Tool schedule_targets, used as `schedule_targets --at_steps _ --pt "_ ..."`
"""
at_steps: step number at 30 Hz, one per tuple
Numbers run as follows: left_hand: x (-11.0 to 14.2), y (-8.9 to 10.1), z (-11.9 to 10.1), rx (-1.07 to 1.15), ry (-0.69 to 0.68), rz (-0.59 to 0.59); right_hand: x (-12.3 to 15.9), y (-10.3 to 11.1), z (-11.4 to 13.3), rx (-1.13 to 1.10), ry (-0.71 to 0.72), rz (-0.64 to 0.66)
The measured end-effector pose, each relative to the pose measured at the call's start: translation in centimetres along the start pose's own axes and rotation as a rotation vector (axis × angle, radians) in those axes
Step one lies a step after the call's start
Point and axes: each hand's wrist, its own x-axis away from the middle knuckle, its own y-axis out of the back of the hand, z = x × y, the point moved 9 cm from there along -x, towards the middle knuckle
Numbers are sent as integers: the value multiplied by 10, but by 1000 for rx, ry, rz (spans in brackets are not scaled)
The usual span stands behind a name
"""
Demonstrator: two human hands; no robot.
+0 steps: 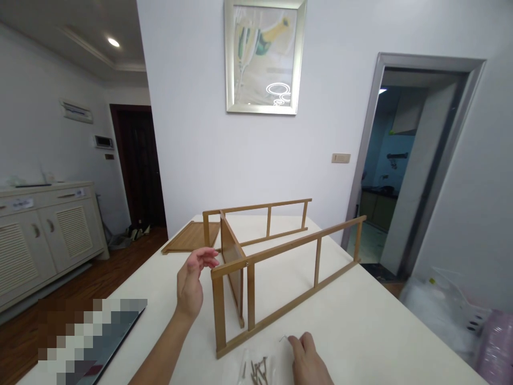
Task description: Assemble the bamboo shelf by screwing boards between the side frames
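A wooden rack lies on its side on the white table (320, 331). Its near ladder-shaped side frame (284, 248) and far side frame (260, 207) are joined by an upright slatted panel (232, 246). My left hand (191, 283) is beside the near frame's left end, fingers loosely bent and apart, holding nothing visible. Low in the view, my right hand (308, 359) pinches a thin bent metal hex key (283, 338), apart from the rack. Several screws (259, 370) lie on a clear plastic bag (243, 369) to the left of my right hand.
A second wooden panel (194, 237) lies flat at the table's far left. A dark flat screen-like object (116, 334), partly pixelated, is at the near left edge. Plastic-wrapped items (444, 305) stand right of the table. A white cabinet (52, 230) stands left.
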Motion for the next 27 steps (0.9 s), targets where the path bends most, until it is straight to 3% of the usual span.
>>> schedule_targets --at_steps 3,5,7,9,10,12,14,17,21,24,27 --pt "9 6 1 -53 19 -66 -1 0 -6 -7 -56 20" --pt "25 17 -7 -148 -25 -174 -1 5 -7 -47 -83 -10" --pt "50 27 -22 -294 -132 -288 -1 14 -5 -112 -89 -61" --pt "79 24 -39 -451 -293 -313 -1 24 0 -177 -61 -95" --pt "93 16 -45 -506 -373 -262 -2 29 3 -205 -46 -107" --pt "117 -17 -47 -541 -493 -8 -4 37 8 -255 -23 -132" --pt "132 -46 -41 -549 -504 181 -6 43 12 -307 -1 -180" --pt "138 -85 -30 -533 -390 364 -11 52 18 -375 53 -273" --pt "136 -117 -5 -446 3 433 -13 63 19 -424 94 -303" --pt "145 -127 17 -427 238 422 -14 68 24 -447 123 -237" --pt "154 -129 27 -419 302 437 -15 70 30 -431 142 -200"
